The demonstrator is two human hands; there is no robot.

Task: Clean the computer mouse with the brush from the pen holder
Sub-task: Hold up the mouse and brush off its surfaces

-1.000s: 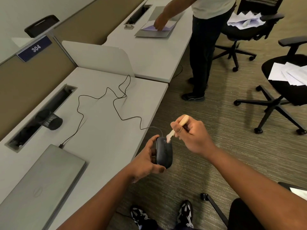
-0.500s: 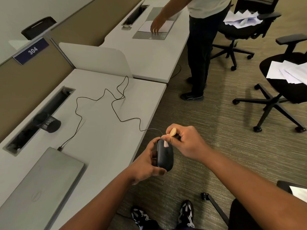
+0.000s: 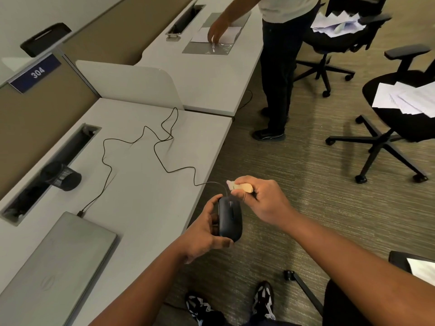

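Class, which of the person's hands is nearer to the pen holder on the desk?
Left. The left hand, holding the mouse, is at the desk edge nearest the pen holder; the right hand, with the brush, is farther out.

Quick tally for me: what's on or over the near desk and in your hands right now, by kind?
Mouse: 1, in the left hand
Brush: 1, in the right hand
Pen holder: 1, lying on its side
Laptop: 1, shut
Cable: 1
Total: 5
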